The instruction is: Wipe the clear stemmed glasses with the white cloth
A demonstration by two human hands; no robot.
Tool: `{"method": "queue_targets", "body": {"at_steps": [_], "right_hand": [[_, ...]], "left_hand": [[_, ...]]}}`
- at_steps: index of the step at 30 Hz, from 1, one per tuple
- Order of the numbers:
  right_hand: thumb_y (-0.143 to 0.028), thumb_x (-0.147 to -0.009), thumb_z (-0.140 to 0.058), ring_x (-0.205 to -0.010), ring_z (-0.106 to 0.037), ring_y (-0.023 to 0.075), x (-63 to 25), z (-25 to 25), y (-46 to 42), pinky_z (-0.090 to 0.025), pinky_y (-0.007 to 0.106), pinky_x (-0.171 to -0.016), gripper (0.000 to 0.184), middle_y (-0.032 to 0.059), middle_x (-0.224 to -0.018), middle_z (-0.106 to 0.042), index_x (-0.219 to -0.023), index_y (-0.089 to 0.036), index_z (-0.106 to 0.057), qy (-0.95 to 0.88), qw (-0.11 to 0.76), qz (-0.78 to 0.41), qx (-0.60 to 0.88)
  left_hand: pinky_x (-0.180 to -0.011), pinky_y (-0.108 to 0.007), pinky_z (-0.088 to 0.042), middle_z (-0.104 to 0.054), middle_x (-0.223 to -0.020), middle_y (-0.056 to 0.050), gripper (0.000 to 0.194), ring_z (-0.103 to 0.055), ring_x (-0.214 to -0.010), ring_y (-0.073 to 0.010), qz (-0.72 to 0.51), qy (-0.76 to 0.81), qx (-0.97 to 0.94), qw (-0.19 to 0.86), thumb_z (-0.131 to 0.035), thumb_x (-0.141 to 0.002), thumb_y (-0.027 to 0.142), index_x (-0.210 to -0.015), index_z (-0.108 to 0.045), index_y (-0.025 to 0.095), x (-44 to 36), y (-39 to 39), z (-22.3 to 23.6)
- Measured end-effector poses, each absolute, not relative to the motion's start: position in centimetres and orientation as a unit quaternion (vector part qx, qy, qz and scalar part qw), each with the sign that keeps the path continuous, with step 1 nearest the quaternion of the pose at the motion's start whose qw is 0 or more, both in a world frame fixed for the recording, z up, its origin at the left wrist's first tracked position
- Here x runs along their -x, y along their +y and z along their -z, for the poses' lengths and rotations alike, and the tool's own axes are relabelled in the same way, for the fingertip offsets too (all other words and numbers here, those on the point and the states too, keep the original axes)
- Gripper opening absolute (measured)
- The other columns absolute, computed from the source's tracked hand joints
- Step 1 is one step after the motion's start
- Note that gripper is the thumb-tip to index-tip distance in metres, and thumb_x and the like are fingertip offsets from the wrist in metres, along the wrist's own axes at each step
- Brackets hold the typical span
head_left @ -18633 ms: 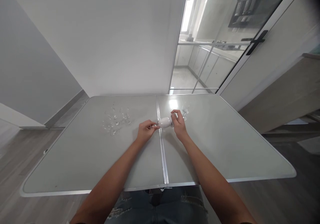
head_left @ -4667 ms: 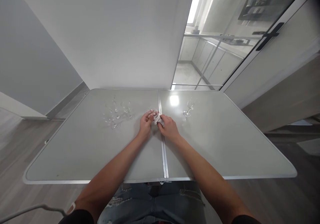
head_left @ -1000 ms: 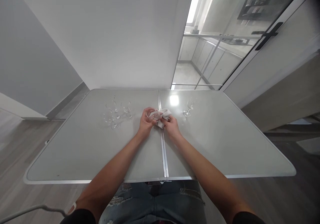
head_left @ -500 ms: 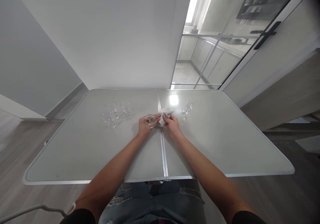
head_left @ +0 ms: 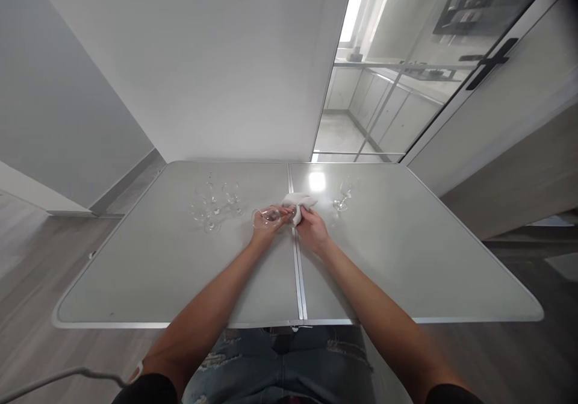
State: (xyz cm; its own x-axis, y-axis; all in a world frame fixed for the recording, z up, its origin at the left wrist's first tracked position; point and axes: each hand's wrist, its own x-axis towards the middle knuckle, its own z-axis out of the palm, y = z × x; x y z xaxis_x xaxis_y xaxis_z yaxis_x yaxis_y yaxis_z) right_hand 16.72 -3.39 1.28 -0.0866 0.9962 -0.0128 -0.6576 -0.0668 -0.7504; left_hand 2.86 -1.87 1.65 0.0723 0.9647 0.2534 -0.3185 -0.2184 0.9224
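Note:
Above the table's centre seam, my left hand is closed around a clear stemmed wine glass, its bowl lying tilted to the left. A crumpled white cloth covers the other end of the glass. My right hand pinches this cloth against the glass. Part of the stem and base is hidden by cloth and fingers. One clear stemmed glass stands to the right of my hands. Several more clear glasses are grouped on the left.
The pale folding table has a metal centre seam and rounded metal edging. A white wall rises behind it. At the right is a glass-paned door with a black handle. A grey cable hangs by my left arm.
The glass has turned slightly in my left hand, its bowl tipping further left. The cloth has spread more over the far end. The view has shifted a little.

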Motion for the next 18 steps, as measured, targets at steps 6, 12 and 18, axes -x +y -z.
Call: {"method": "queue_targets", "body": {"at_steps": [6,12,18], "right_hand": [[-0.034,-0.084,-0.071,-0.107,-0.066,0.0227,-16.72,-1.49,-3.56,-0.053,0.034,-0.089,0.026,0.0064,-0.111,-0.073,-0.106,-0.021,-0.071,-0.309,0.590,-0.686,0.294],[-0.037,-0.085,-0.070,-0.106,-0.066,0.0235,-16.80,-1.52,-3.58,-0.054,0.036,-0.089,0.024,0.0070,-0.110,-0.074,-0.102,-0.020,-0.072,-0.296,0.593,-0.690,0.291],[-0.034,-0.084,-0.071,-0.105,-0.067,0.0230,-16.69,-1.23,-3.61,-0.053,0.034,-0.088,0.025,0.0071,-0.110,-0.074,-0.104,-0.020,-0.072,-0.304,0.583,-0.692,0.299]], "left_hand": [[-0.098,-0.044,-0.053,-0.076,-0.092,-0.008,0.024,-0.073,-0.097,-0.0246,-0.654,0.328,-0.459,0.503,-0.087,-0.068,0.032,-0.076,-0.070,0.018,-2.61,-1.36,-1.29],[-0.096,-0.044,-0.054,-0.076,-0.093,-0.009,0.023,-0.072,-0.098,-0.0256,-0.620,0.308,-0.472,0.545,-0.087,-0.069,0.030,-0.077,-0.070,0.017,-2.65,-1.55,-1.20],[-0.096,-0.042,-0.054,-0.076,-0.089,-0.007,0.022,-0.073,-0.094,-0.0234,-0.655,0.326,-0.454,0.509,-0.087,-0.068,0.030,-0.075,-0.070,0.018,-2.37,-1.02,-1.04]]}}
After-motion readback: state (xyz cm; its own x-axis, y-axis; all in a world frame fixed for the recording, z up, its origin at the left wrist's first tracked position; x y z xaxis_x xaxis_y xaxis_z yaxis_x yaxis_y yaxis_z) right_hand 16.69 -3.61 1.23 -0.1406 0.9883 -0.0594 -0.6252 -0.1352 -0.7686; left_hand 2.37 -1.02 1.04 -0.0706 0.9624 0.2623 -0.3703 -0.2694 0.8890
